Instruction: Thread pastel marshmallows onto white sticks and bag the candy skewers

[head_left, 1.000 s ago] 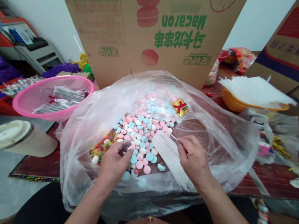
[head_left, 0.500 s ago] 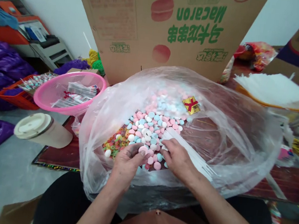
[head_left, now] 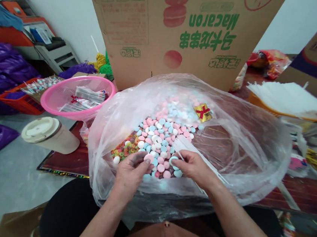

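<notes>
A large clear plastic bag [head_left: 246, 143] lies open on the table in front of me. Inside it is a heap of round pink, blue and white candies [head_left: 159, 133], a patch of small multicoloured ring candies [head_left: 124, 149] and a bundle of thin white sticks [head_left: 196, 156]. My left hand [head_left: 132, 168] rests at the near edge of the heap, fingers pinched on a pink candy. My right hand [head_left: 194, 167] is closed on a white candy and a thin stick, close to the left hand.
A big upside-down "Macaron" cardboard box [head_left: 181, 30] stands behind the bag. A pink basket [head_left: 61, 99] with packets and a lidded paper cup [head_left: 49, 135] lying on its side sit at left. An orange basket holding white sticks [head_left: 288, 98] is at right.
My right hand moved left from the stick bundle toward my left hand and now pinches a candy with a stick. The left hand stayed at the heap's near edge.
</notes>
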{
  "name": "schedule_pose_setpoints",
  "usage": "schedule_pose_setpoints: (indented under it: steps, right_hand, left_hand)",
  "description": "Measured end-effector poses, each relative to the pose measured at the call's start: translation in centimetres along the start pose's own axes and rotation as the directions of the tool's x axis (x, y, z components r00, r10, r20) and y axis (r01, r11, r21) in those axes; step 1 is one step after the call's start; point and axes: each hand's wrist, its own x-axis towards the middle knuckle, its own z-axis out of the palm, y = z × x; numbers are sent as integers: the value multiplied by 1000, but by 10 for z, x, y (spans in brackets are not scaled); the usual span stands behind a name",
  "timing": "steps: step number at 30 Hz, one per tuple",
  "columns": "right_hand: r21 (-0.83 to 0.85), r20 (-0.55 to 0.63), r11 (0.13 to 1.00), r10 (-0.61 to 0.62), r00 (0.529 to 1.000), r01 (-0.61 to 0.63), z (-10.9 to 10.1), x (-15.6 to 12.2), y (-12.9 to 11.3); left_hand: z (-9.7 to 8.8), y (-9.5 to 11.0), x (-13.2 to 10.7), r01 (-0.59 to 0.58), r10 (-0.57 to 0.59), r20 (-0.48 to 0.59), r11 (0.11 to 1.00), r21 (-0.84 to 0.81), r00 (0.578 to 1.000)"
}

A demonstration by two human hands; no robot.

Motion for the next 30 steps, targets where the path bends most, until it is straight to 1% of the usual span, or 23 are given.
schedule_pose_setpoints:
  steps: [1,2,3,4,5,6,7,8,10,12,13,15,16,17,18,19,20,21,22,24,26,28,30]
  right_hand:
    - [169,15,986,-8,1000,6,0,-3,-5]
    - [343,11,939,-35,999,29,3,-6,-11]
    - [486,-26,871,-68,997,72,7,-8,-18]
    - [576,-87,808,-94,992,127,13,-10,-23]
    - [607,-164,773,-105,981,184,19,-11,-27]
    - [609,-238,760,-96,966,226,26,-11,-30]
    - [603,-292,759,-78,953,246,32,-10,-32]
    - [599,-320,761,-60,946,250,37,-9,-33]
    - [599,-331,763,-42,943,244,42,-6,-33]
    - [600,-312,761,-60,948,246,40,-4,-33]
    - [607,-285,757,-77,956,242,37,-5,-34]
    - [604,-222,766,-106,969,222,29,-10,-34]
    - [563,-206,796,-123,971,221,24,-14,-33]
    - [479,-211,844,-155,965,240,19,-20,-32]
    - [347,-227,897,-204,952,275,16,-26,-31]
    - [173,-240,934,-268,933,312,13,-32,-29]
    - [-21,-239,942,-331,913,336,12,-38,-27]
    - [-207,-224,920,-377,899,334,13,-44,-26]
    - [-367,-209,879,-396,894,304,14,-48,-26]
    - [-587,-212,788,-372,903,187,19,-52,-27]
    - [-697,-235,710,-352,906,95,23,-53,-30]
    - [-744,-244,665,-353,903,60,26,-52,-34]
    - [-771,-250,636,-360,899,41,29,-53,-38]
  left_hand:
    - [3,-1,0,-32,32,12,999,14,999]
    - [6,-2,-1,-63,62,33,998,21,998]
    - [9,-2,-2,-86,85,59,996,16,995]
    - [12,-1,-4,-98,98,92,995,0,991]
    - [14,0,-6,-99,102,126,995,-28,987]
    - [16,1,-9,-91,100,152,994,-67,983]
    - [16,3,-12,-76,95,177,991,-111,980]
    - [15,5,-14,-53,84,207,987,-152,975]
    - [12,6,-17,1,56,272,978,-206,961]
    - [8,5,-18,26,42,292,974,-224,956]
    - [6,3,-16,24,40,277,975,-223,960]
    - [4,-2,-13,4,45,213,975,-221,976]
    - [3,-4,-11,2,41,187,975,-223,981]
    - [3,-6,-9,8,32,172,974,-225,985]
    - [2,-7,-7,10,27,161,975,-224,987]
    - [2,-9,-6,1,31,147,976,-217,989]
    - [2,-9,-5,-19,45,129,979,-201,991]
    - [2,-10,-5,-48,68,107,983,-179,992]
    - [3,-10,-5,-79,92,85,985,-151,992]
    - [5,-11,-6,-122,127,55,988,-90,990]
    - [6,-11,-7,-136,138,49,990,-36,989]
    - [7,-13,-9,-154,153,49,988,24,987]
    - [6,-15,-11,-210,207,36,971,113,978]
